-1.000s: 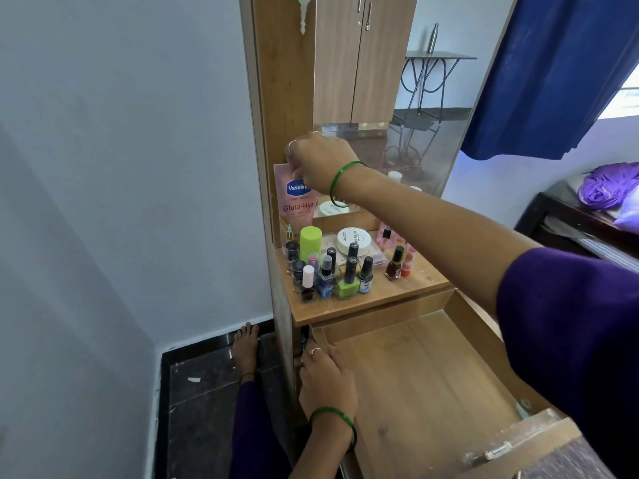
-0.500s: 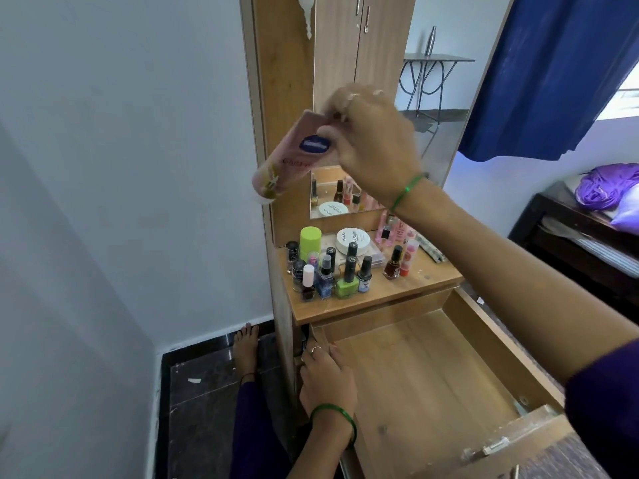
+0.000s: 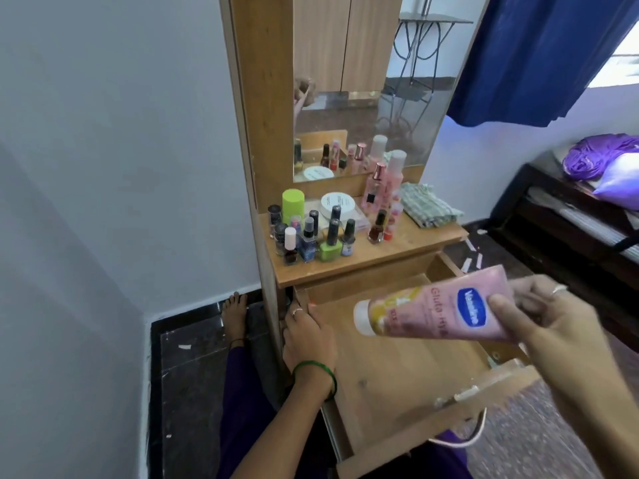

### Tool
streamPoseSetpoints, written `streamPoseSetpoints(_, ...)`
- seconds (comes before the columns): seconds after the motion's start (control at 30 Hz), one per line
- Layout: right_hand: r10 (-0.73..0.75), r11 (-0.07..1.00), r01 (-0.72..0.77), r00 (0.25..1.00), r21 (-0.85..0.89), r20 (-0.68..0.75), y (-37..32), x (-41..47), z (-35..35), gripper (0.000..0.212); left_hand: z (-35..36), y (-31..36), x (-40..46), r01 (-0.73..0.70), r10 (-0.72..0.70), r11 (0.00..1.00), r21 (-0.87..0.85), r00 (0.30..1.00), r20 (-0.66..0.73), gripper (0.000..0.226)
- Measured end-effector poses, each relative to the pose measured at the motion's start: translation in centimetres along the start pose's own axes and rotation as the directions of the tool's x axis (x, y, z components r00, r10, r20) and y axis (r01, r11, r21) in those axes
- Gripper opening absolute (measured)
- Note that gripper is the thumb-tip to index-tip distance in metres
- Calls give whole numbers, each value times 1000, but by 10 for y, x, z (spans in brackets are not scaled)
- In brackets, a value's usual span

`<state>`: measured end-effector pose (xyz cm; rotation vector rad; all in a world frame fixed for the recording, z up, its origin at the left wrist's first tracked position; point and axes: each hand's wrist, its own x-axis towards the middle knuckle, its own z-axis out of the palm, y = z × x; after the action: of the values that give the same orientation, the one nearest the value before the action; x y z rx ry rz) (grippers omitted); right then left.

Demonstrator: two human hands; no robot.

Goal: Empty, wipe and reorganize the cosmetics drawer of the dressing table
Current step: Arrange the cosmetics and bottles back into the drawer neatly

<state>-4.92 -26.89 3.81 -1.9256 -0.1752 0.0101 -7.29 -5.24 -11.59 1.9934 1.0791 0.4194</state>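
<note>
The wooden drawer [image 3: 408,371] of the dressing table stands pulled out, its floor bare. My right hand [image 3: 549,323] grips a pink Vaseline lotion tube [image 3: 428,314] by its flat end and holds it level above the drawer, white cap pointing left. My left hand [image 3: 307,337] rests on the drawer's left wall near the back corner, fingers curled over the rim. On the table top [image 3: 408,250] stand several nail polish bottles [image 3: 311,236], a green-capped bottle [image 3: 293,205], a white round jar [image 3: 337,203] and pink spray bottles [image 3: 382,188].
A folded checked cloth [image 3: 427,207] lies at the right of the table top below the mirror [image 3: 363,84]. A white wall is close on the left. My foot [image 3: 235,318] is on the dark floor by the table. A bed [image 3: 581,216] stands at the right, under a blue curtain [image 3: 539,53].
My right hand took the lotion tube from the back left of the table top, lifted it, and brought it down and right over the open drawer. My left hand stayed put.
</note>
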Motion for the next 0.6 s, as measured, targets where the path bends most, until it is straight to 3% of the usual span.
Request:
streamPoseSetpoints(0.2,288,954,-288,958,84,17,37,-12,43,6,2,-3,1,32,-32,999,-29,999,-3,41)
streamPoseSetpoints(0.33,376,891,-378,925,252,57,43,-14,73,28,2,-1,-1,38,-38,999,-27,999,-9,40)
streamPoseSetpoints(0.43,421,849,-443,896,287,137,49,-15,87,46,2,0,-1,41,-42,999,-25,999,-15,39)
streamPoseSetpoints(0.6,472,842,-511,853,173,224,62,-11,91,32,4,-1,0,60,-60,998,-7,998,-14,39)
